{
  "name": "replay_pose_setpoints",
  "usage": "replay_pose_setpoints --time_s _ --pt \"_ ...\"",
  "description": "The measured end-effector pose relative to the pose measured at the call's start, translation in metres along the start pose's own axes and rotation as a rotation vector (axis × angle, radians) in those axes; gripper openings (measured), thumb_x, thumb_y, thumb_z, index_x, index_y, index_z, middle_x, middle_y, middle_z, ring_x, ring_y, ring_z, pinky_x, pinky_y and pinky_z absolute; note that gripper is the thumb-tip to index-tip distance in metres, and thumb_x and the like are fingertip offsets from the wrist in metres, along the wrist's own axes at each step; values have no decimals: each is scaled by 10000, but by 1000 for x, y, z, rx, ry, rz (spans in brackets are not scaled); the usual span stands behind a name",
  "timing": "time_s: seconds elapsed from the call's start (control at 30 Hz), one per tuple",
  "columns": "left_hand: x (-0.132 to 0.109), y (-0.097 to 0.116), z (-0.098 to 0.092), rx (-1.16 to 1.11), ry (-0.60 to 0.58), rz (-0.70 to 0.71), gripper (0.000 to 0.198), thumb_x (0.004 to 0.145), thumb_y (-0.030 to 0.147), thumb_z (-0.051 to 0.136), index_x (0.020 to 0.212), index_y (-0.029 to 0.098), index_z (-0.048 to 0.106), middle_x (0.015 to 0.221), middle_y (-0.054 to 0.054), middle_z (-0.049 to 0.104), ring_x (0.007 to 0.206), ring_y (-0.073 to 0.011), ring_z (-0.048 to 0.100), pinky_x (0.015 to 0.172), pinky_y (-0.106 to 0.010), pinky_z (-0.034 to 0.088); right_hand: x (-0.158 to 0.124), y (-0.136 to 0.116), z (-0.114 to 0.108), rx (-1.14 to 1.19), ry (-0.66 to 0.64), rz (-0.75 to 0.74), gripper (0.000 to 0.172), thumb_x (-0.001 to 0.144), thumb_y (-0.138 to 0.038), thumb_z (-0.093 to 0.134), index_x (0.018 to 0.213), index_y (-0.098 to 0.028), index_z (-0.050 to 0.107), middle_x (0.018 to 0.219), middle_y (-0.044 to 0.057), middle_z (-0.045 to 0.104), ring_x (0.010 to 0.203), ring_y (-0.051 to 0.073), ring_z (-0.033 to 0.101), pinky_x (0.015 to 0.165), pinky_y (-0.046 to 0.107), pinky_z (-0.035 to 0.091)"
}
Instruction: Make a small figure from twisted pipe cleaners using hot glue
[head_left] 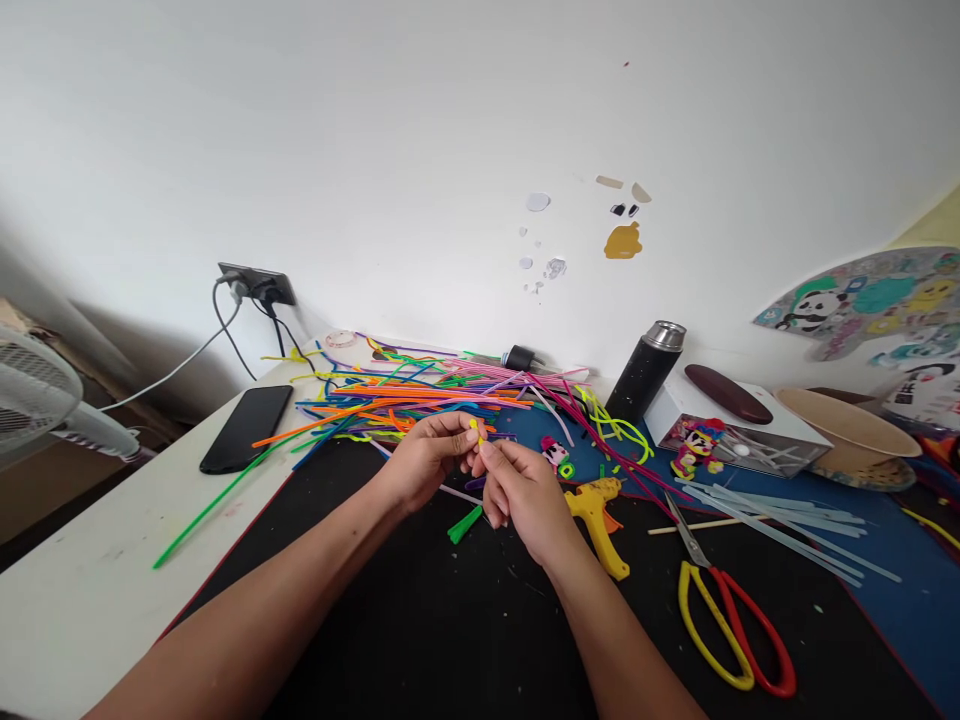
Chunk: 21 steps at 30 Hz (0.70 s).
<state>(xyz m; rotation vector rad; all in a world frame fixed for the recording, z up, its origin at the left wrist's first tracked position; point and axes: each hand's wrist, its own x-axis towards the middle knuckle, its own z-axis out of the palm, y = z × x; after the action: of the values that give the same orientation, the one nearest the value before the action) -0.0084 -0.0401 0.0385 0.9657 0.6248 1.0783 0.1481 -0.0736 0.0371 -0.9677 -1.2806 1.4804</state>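
Above the black mat (pixel 405 620), my left hand (pixel 431 455) and my right hand (pixel 529 495) meet, fingertips nearly touching. Both are closed in a pinch on a small yellow pipe cleaner piece (pixel 475 427), mostly covered by the fingers. Just under my right hand lies a green fringed bundle (pixel 465 524). To the right of that hand rests a yellow glue gun (pixel 600 520), partly hidden behind the wrist. Behind the hands spreads a heap of coloured pipe cleaners (pixel 420 392). A small pink, black and white figure (pixel 555 453) sits beyond my right hand.
Scissors (pixel 709 590) with yellow and red handles lie at right, near pale glue sticks (pixel 787 520). Farther back stand a black flask (pixel 646 370), a white box (pixel 675 405), a colourful figure (pixel 697 447) and a bowl (pixel 847 420). A phone (pixel 247 430) and fan (pixel 37 390) are left.
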Motion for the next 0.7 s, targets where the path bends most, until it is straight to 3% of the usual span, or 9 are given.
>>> replay_pose_setpoints --time_s 0.23,0.4,0.7 --pt "-1 13 -2 156 -20 37 319 760 418 878 843 136 755 671 -33 655 600 -125 554 588 -243 410 -1 -3 -4 38 -17 47 436 916 -604 657 777 -192 620 441 -98 423 347 88 444 393 208 306" --pt "1 14 -8 152 55 42 337 698 415 919 801 135 763 664 -22 655 584 -117 544 579 -243 410 -2 -3 -4 38 -42 77 434 927 -609 646 831 -186 661 471 -78 491 369 92 471 393 207 305" --pt "3 17 -14 75 137 95 342 700 422 922 783 145 739 645 -6 639 592 -106 540 576 -220 407 1 -6 -8 125 106 25 449 893 -631 679 894 -182 671 516 -55 543 382 100 481 372 210 286"
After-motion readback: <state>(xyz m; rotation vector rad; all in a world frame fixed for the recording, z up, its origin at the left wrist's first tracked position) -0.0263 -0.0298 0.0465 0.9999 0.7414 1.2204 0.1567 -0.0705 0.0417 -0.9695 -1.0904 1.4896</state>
